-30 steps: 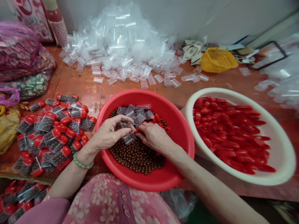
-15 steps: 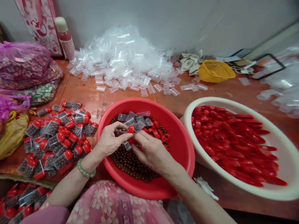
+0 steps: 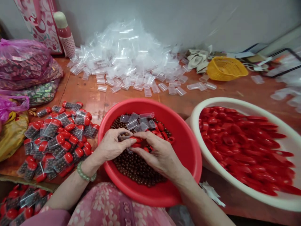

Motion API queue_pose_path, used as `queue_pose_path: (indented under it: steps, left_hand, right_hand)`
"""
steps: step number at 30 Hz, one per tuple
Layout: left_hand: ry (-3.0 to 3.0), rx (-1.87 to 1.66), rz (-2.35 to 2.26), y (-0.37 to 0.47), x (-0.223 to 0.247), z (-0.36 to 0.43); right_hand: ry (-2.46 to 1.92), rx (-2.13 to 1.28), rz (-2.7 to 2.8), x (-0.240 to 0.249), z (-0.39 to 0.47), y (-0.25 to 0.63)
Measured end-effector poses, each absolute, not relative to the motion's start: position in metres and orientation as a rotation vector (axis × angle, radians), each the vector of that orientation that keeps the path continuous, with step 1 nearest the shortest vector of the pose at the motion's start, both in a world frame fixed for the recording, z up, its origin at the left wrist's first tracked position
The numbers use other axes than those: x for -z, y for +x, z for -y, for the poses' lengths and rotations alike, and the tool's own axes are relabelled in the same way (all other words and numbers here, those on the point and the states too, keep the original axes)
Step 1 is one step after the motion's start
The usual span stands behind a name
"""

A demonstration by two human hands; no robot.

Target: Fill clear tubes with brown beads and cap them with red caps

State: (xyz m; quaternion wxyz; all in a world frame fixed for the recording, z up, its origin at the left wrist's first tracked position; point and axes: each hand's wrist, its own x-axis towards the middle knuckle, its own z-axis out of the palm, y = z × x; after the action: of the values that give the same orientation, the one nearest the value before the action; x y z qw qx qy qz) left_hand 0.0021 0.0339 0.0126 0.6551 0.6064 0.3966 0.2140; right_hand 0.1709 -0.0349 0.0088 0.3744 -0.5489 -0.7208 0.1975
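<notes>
Over the red basin [image 3: 191,157], my left hand [image 3: 113,142] is closed on a clear plastic tube [image 3: 124,135]. My right hand [image 3: 160,150] pinches a red cap [image 3: 138,142] against the tube's right end, the fingertips of both hands nearly meeting. Dark brown beads [image 3: 138,171] cover the basin's bottom. Several loose clear tubes [image 3: 133,121] lie on the beads behind my hands, with red caps [image 3: 164,135] beside them, partly hidden by my right hand.
Filled, red-capped tubes [image 3: 56,138] are heaped left of the basin. A white basin [image 3: 196,125] of red caps stands at the right. Behind are a pile of clear tubes [image 3: 131,62], a yellow basket [image 3: 225,70], a bottle [image 3: 67,40] and plastic bags [image 3: 25,66].
My right hand has turned and shifted slightly right and up, its fingers now on the red cap at the tube's end. Both basins appear a little further right and nearer.
</notes>
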Motion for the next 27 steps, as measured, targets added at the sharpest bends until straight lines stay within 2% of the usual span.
queue_pose_path:
  steps: [8,15,20,27]
  left_hand:
    - [1.151,-0.478,-0.809,0.001,-0.017,-0.038]
    - [0.756,-0.483,-0.53,-0.004,-0.012,-0.039]
    - [0.859,-0.382,-0.396,-0.007,-0.01,-0.039]
    - [0.966,-0.37,-0.447,-0.003,-0.009,-0.038]
  right_hand:
    - [-1.29,-1.035,1.259,-0.011,0.03,0.174]
    - [-1.274,-1.005,0.795,-0.025,0.019,0.179]
    - [-1.25,-1.001,0.881,-0.034,0.012,0.169]
    - [-1.303,-0.964,0.97,-0.035,0.009,0.151]
